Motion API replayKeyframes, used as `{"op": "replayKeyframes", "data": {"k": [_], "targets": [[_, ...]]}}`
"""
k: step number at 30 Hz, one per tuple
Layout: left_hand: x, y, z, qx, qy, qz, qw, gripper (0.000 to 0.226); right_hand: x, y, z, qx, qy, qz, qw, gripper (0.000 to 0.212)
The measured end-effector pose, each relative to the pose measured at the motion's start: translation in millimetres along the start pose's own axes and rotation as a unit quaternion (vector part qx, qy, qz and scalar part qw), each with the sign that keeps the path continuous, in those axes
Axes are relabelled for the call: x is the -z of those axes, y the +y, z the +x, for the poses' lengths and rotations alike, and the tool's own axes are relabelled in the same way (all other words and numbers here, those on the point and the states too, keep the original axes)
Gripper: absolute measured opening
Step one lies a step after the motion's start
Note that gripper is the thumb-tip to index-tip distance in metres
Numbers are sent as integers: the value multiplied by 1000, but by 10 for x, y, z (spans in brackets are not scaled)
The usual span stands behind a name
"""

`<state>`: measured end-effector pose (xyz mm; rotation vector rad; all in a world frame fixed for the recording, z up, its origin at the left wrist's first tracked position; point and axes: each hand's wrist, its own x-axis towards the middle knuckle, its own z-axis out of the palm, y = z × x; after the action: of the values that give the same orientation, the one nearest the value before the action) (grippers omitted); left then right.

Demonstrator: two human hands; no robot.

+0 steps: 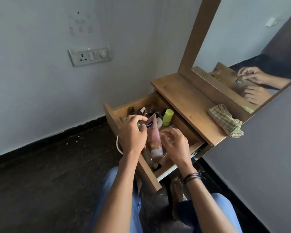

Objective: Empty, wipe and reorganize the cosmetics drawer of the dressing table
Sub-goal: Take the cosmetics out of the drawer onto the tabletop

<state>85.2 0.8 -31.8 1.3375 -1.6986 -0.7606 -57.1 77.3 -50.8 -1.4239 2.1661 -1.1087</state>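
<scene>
Reaching: both hands are being held over the open wooden drawer (pixel 160 174).
Left hand (pixel 133 132): fingers are being curled beside the pink Vaseline tube (pixel 153 137); whether it is gripped cannot be told.
Right hand (pixel 175 143): fingers are being spread loosely, nothing clearly held.
Drawer: small bottles (pixel 142 111) and a yellow-green bottle (pixel 168 117) are being kept at the back.
Surface (pixel 188 101): a folded checked cloth (pixel 225 120) is being carried.
</scene>
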Motion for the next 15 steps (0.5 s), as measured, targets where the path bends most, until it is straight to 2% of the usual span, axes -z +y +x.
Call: {"op": "replayKeyframes", "data": {"k": [2, 5, 8, 15], "targets": [[-78, 1, 0, -14, -28, 30, 999, 24, -59, 88, 98, 7, -30, -44, 999, 19], [-168, -28, 17, -17, -58, 108, 992, 26, -192, 170, 179, 19, -91, -142, 985, 40], [-213, -69, 34, -20, -83, 179, 980, 32, -268, 165, 253, 7, -103, -145, 984, 54], [-259, -137, 15, -47, -125, 305, 943, 41, -216, 179, 350, -38, -15, -11, 999, 20]]}}
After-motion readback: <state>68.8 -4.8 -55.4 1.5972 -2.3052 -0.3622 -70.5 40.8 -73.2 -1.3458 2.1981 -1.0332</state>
